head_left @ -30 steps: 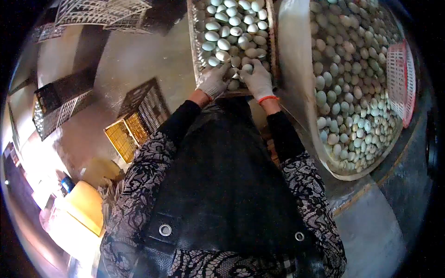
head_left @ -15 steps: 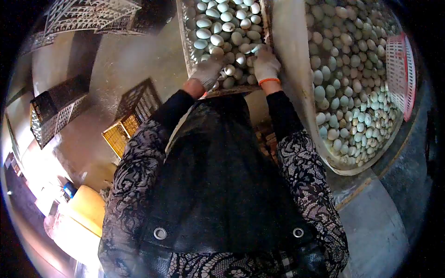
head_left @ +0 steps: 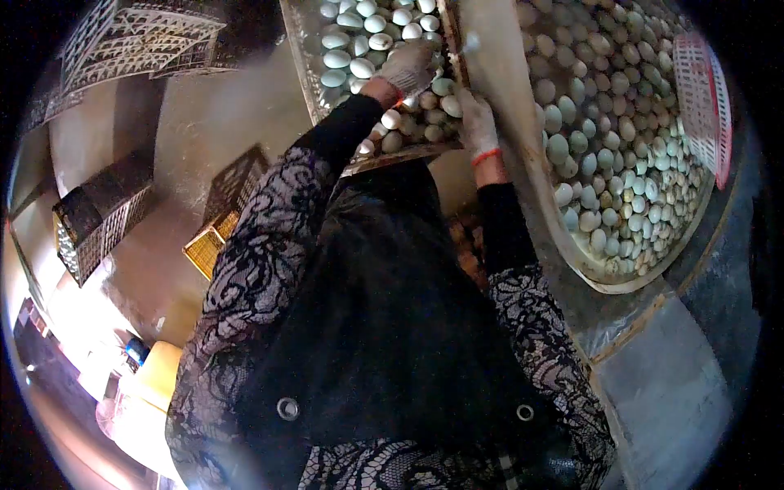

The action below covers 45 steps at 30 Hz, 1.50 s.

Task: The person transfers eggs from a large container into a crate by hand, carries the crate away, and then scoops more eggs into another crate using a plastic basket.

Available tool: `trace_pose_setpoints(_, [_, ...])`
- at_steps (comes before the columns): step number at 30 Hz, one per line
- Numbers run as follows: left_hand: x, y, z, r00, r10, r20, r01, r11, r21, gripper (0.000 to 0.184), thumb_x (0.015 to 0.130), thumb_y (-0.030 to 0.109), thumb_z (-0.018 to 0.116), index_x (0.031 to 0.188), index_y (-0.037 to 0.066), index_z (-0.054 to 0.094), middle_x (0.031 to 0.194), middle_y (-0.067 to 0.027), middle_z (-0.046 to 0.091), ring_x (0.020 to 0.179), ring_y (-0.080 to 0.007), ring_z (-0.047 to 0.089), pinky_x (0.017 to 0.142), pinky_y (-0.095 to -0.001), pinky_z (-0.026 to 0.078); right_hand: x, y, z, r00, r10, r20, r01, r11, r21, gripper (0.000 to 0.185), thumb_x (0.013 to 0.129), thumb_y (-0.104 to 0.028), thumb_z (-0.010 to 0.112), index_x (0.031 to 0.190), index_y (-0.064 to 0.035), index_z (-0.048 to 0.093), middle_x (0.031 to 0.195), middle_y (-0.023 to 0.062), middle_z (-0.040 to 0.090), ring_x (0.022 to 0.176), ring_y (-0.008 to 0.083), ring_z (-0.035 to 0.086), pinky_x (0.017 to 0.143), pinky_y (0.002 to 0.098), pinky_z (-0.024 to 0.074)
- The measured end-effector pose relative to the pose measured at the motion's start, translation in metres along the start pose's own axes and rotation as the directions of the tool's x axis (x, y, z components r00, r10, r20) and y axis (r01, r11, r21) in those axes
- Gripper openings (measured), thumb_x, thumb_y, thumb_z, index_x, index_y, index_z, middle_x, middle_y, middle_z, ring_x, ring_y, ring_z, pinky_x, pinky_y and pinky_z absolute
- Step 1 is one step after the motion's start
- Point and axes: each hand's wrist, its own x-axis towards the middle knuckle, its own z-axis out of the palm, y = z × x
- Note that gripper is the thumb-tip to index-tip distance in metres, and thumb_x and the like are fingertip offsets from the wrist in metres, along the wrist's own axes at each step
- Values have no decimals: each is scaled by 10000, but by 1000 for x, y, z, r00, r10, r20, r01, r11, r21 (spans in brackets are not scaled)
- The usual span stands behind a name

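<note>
Pale blue-green and off-white eggs (head_left: 336,59) fill a shallow rectangular crate (head_left: 304,61) in front of me. My left hand (head_left: 408,69), in a whitish knit glove with an orange-red cuff, reaches across the eggs toward the crate's right side. Its fingers look curled downward, and whatever lies under them is hidden. Beside the crate's right rim is my right hand (head_left: 478,122), gloved the same way, with its fingers bent together near the edge. Whether an egg or the rim is inside them does not show.
A large tub (head_left: 608,286) of many eggs stands on the right, with a pink-and-white plastic basket (head_left: 702,110) at its far side. Left on the floor are a yellow crate (head_left: 204,249), a dark crate (head_left: 102,220) and stacked lattice crates (head_left: 143,41).
My left hand has moved right and farther over the eggs. My right hand has shifted from the eggs to the crate's right rim. The view has turned slightly.
</note>
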Motion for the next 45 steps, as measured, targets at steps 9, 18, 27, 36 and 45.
trace_pose_setpoints(9, [19, -37, 16, 966, 228, 124, -254, 928, 272, 408, 850, 273, 529, 1256, 266, 492, 1194, -93, 524, 1135, -310, 473, 895, -450, 440, -19, 52, 12, 934, -319, 162, 339, 647, -683, 441, 738, -251, 674, 1095, -31, 537, 997, 167, 582, 914, 305, 581, 823, 385, 477])
trace_pose_setpoints(18, [-27, -34, 22, 945, 301, 126, -325, 832, 449, 544, 887, 336, 482, 1403, 270, 322, 1388, -72, 367, 1290, -301, 341, 1045, -470, 293, -4, 62, 22, 834, -395, 386, 490, 209, -846, 219, 777, -198, 597, 989, -143, 581, 954, 140, 583, 879, 370, 569, 725, 449, 487])
trace_pose_setpoints(27, [-39, -34, 26, 962, 165, 215, -264, 758, 596, 555, 886, 397, 447, 1371, 135, 386, 1449, -129, 301, 1369, -347, 194, 1081, -539, 181, -25, 44, 29, 883, -332, 331, 391, 131, -911, 248, 833, -216, 532, 1076, -180, 570, 934, 118, 589, 921, 316, 587, 703, 453, 504])
trace_pose_setpoints(36, [-62, 54, -31, 980, 66, -189, -46, 993, 110, 403, 799, 166, 614, 1192, 125, 539, 1198, -148, 528, 1131, -343, 494, 911, -430, 428, -176, -141, -76, 625, -759, 182, 592, 308, -745, 147, 802, -106, 606, 948, -89, 610, 888, 133, 613, 825, 309, 604, 723, 400, 500])
trace_pose_setpoints(45, [5, 238, -87, 828, 380, 413, -477, 864, 162, 245, 833, 145, 493, 1054, 73, 569, 970, -115, 594, 916, -259, 572, 798, -358, 473, -38, -60, -175, 992, 72, -101, -73, 997, -9, 395, 833, -320, 556, 1165, -106, 542, 1157, 148, 591, 1025, 344, 565, 814, 422, 466])
